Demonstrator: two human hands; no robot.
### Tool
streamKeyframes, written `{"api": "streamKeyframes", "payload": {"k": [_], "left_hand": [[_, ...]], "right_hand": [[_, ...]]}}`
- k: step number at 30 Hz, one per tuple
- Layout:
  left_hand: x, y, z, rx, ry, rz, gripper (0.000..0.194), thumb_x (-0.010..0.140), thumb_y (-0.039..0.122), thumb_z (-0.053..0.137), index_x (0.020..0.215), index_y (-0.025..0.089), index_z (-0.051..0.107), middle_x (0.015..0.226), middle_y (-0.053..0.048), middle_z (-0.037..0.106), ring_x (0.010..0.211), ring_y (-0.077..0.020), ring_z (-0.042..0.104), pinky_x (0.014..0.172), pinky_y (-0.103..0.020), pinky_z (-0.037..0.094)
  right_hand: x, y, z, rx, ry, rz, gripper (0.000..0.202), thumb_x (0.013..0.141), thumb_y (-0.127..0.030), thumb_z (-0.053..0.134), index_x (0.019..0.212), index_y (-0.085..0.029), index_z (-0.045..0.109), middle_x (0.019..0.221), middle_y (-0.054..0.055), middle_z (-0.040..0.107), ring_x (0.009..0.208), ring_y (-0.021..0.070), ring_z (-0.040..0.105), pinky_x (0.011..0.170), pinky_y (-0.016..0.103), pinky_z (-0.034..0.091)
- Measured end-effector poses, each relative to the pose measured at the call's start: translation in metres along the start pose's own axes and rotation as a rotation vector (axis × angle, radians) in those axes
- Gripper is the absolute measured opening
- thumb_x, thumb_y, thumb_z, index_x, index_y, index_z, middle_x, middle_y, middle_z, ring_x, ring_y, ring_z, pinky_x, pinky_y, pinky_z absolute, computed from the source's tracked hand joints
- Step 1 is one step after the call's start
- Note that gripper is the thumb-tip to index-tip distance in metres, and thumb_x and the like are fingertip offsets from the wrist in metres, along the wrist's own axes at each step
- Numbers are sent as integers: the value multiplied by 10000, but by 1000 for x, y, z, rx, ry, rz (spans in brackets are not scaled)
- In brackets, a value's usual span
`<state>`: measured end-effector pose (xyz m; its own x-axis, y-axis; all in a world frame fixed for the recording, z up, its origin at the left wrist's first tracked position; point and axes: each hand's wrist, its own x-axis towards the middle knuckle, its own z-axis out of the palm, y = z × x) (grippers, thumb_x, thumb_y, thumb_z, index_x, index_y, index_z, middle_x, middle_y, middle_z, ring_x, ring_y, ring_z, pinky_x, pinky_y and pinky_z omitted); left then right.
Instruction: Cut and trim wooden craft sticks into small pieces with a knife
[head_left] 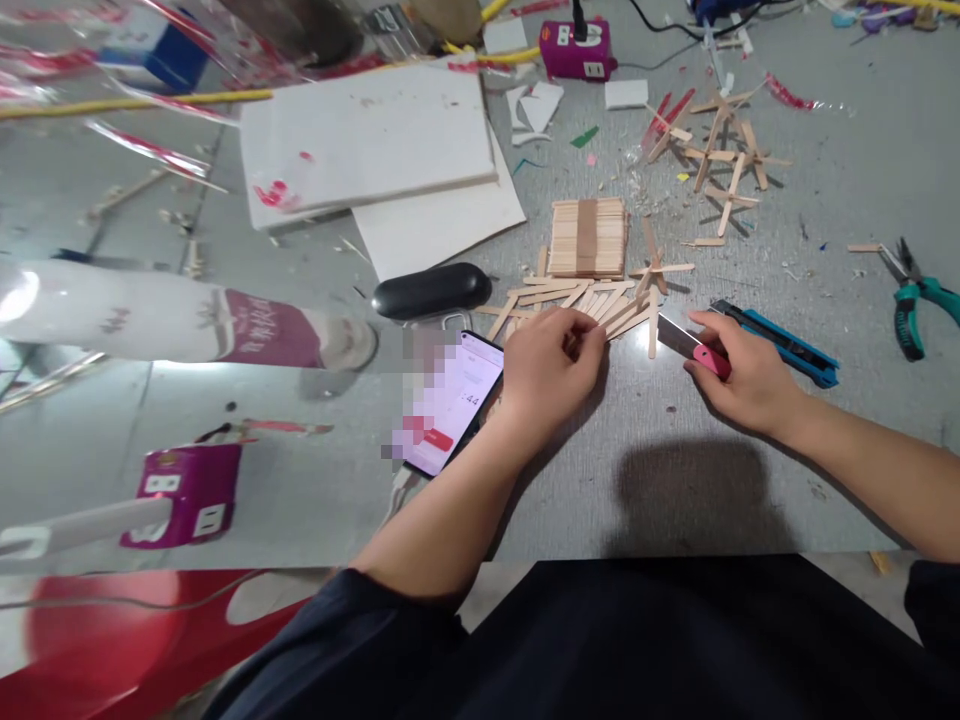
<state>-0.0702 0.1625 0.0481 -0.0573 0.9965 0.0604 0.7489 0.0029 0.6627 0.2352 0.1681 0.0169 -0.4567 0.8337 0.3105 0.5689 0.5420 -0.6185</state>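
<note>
My left hand [551, 372] rests at the near edge of a loose pile of wooden craft sticks [551, 290]. Its fingers are curled in, and their tips meet the sticks; whether one is pinched there is hidden. In my right hand [742, 375] is a pink-handled knife [711, 361], its flat metal blade pointing left towards the pile. Just before the blade, one stick stands out below several crossed sticks [655, 268]. Behind the pile sits a banded bundle of craft sticks [589, 238]. A blue utility knife [787, 345] lies beside my right hand.
A lit phone [457, 400] lies left of my left hand, with a black case [431, 290] behind it. Farther left are a bottle [262, 325] and a purple power socket [191, 495]. White foam boards [367, 135], joined stick pieces [724, 155] and pliers [909, 295] lie around.
</note>
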Motion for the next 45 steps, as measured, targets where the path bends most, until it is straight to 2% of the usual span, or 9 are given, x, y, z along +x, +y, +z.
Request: {"api": "streamKeyframes", "payload": {"k": [6,10,13,16,20,24,30,38,45], "left_hand": [[-4,6,-7,-465,8,-141,157,988,347,812,870,243,809,790,-27,790,701,-172,666,675,-320,510],[-6,12,-8,-478,28,-96,116,962,356,862,925,248,845,816,-35,826,724,-176,709,685,-320,544],[-7,16,-8,-493,-12,-103,103,963,344,853,991,246,860,821,-33,841,723,-183,743,694,-322,575],[-10,22,-8,-501,-100,-138,147,964,317,807,1061,234,881,784,-25,835,703,-192,760,692,-326,587],[-19,31,-8,-418,-266,-112,240,993,335,747,1120,213,910,801,-43,861,768,-230,809,743,-353,602],[-24,38,-10,-234,-361,-42,293,1020,375,701,1122,219,927,842,-46,879,779,-238,772,775,-376,573],[-18,40,-15,-71,-393,-74,241,1009,366,697,1013,250,908,885,-53,884,829,-256,759,835,-402,554],[-17,37,-17,-86,-371,-84,164,988,341,732,956,274,878,801,-28,819,817,-257,739,826,-397,541],[-18,34,-13,-142,-337,-84,101,947,276,789,874,297,856,706,-15,750,763,-264,715,779,-398,494]], "right_hand": [[2,-1,-2,94,20,62,322,1097,-366,757,1386,-275,650,1210,143,928,1109,358,943,916,482,745],[3,-4,-4,140,69,68,334,1126,-421,776,1398,-269,658,1163,127,951,1059,331,959,874,442,739],[4,-7,-4,161,146,72,283,1168,-438,766,1374,-263,683,1064,90,958,880,273,934,795,393,709],[4,-11,-3,214,224,83,230,1214,-476,764,1297,-269,709,948,41,940,668,209,837,683,347,645],[4,-14,-5,309,266,65,202,1262,-483,735,1261,-285,692,936,17,927,627,179,791,632,323,590],[4,-16,-12,121,124,-35,222,1285,-476,637,1245,-277,725,922,25,898,657,193,763,651,351,550],[4,-21,-23,-313,-114,-217,474,1326,-446,496,1067,-214,818,885,65,861,745,210,750,696,388,429],[8,-30,-32,-490,-170,-324,413,1286,-295,558,979,-197,816,960,73,863,716,179,637,682,413,333],[7,-39,-34,-541,-266,-260,413,1272,-283,553,956,-219,812,938,72,847,695,192,590,673,430,324]]}}
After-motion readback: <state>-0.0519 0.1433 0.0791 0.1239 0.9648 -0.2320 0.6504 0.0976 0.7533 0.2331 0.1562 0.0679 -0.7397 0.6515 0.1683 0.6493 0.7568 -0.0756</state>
